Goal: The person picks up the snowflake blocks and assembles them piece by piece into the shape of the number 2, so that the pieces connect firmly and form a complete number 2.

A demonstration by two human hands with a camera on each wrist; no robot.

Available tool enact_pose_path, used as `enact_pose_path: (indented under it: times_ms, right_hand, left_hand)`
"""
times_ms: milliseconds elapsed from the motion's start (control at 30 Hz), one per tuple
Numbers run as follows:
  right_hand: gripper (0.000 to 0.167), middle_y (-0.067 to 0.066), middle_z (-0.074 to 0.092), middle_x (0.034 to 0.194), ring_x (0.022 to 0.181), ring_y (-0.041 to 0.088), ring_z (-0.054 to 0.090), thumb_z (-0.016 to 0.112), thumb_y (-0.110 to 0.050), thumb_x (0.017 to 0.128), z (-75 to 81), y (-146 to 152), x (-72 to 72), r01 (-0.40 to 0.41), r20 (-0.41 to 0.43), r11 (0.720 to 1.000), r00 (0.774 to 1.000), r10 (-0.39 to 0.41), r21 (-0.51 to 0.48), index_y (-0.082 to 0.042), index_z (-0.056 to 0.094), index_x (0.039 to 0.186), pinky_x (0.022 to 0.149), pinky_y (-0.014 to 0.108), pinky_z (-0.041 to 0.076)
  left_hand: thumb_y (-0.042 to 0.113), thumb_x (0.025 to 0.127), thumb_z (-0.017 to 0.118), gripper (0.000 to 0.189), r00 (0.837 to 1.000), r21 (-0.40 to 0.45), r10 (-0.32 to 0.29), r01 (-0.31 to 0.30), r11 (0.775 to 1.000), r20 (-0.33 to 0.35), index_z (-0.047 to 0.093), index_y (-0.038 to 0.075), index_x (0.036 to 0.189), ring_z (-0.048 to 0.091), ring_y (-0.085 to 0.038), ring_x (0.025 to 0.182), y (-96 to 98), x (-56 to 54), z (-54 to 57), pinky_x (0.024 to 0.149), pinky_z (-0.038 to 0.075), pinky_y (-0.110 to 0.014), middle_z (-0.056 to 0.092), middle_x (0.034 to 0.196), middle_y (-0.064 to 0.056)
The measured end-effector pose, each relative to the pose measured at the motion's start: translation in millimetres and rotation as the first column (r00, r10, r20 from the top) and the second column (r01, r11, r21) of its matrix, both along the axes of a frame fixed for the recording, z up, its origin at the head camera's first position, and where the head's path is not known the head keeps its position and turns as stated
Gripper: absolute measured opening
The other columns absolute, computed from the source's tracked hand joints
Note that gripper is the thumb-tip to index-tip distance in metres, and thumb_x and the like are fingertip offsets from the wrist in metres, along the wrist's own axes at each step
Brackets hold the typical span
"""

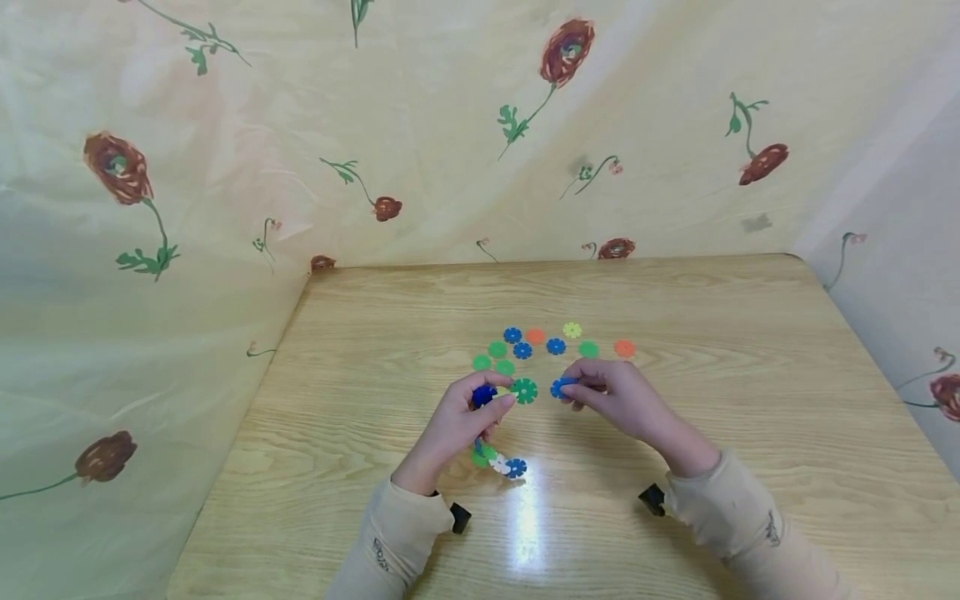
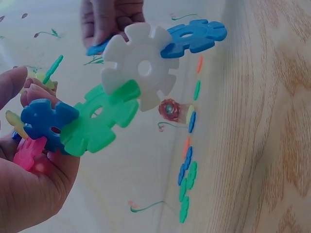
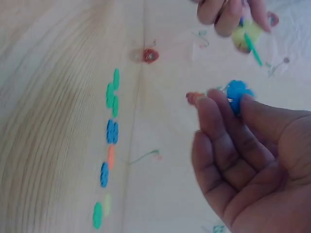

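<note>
My left hand (image 1: 459,417) grips a chain of interlocked notched plastic discs. A green disc (image 1: 524,391) stands at its fingertips, joined to a yellow disc (image 3: 240,36). Lower along the chain, the left wrist view shows a pink disc (image 2: 29,153), a blue disc (image 2: 41,119), a green disc (image 2: 104,133), a white disc (image 2: 121,63) and an end blue disc (image 2: 206,39). To the right, my right hand (image 1: 622,404) pinches a loose blue disc (image 3: 238,90) between thumb and fingers, a small gap from the green disc. The palm hides part of the chain.
Beyond the hands, several loose discs lie flat on the wooden table (image 1: 337,375): green (image 1: 497,350), blue (image 1: 556,347), orange (image 1: 624,348) and pale yellow (image 1: 572,330). A flowered cloth (image 1: 450,125) hangs behind the table's far edge.
</note>
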State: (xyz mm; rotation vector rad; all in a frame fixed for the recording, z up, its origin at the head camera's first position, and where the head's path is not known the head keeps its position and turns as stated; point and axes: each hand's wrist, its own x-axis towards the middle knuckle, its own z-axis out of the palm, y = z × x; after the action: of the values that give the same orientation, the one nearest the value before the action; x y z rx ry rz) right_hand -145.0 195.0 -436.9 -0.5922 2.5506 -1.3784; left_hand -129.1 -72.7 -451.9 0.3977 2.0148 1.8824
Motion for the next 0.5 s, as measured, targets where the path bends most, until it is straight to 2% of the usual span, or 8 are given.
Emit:
enact_pose_path:
  times_ms: [100,233,333,500]
  right_hand:
    - [0.009,0.001,0.076,0.088,0.078,0.007,0.070,0.068,-0.008,0.099,2.3,-6.3,8.9,0.025,-0.119,1.000,0.993,-0.025,0.002,-0.012,0.076,0.098,0.071,0.033,0.062]
    - [0.009,-0.001,0.078,0.087,0.075,0.004,0.067,0.072,-0.007,0.096,3.3,-13.2,16.4,0.061,-0.297,0.997,0.954,-0.046,0.042,-0.013,0.078,0.098,0.063,0.024,0.056]
    - [0.011,0.001,0.080,0.091,0.074,0.006,0.069,0.074,-0.004,0.093,2.3,-16.6,19.5,0.087,-0.406,0.995,0.912,-0.057,0.057,-0.010,0.080,0.100,0.061,0.022,0.054]
    - [0.015,0.005,0.082,0.093,0.080,0.017,0.078,0.079,0.001,0.087,-0.9,-20.7,21.2,0.132,-0.576,0.987,0.815,-0.058,0.088,-0.008,0.082,0.099,0.066,0.029,0.061]
  left_hand:
    - [0.021,0.105,0.062,0.034,1.000,0.011,-0.002,0.002,1.000,0.006,0.061,0.001,0.132,0.048,-0.008,0.055,1.1,0.6,0.0,0.054,0.045,-0.021,0.055,0.071,0.006]
    - [0.021,0.105,0.062,0.034,1.000,0.024,-0.008,0.008,1.000,-0.008,0.061,-0.002,0.131,0.049,-0.006,0.056,2.0,1.5,1.0,0.054,0.046,-0.021,0.059,0.075,0.006]
    - [0.019,0.105,0.062,0.033,1.000,0.031,-0.009,0.010,0.999,-0.026,0.061,-0.004,0.129,0.049,-0.006,0.055,2.1,1.9,1.2,0.054,0.046,-0.021,0.061,0.076,0.006]
    - [0.020,0.105,0.062,0.034,0.999,0.047,-0.028,0.030,0.998,-0.046,0.062,-0.005,0.127,0.049,-0.004,0.055,1.0,1.6,-0.5,0.053,0.046,-0.021,0.063,0.077,0.007]
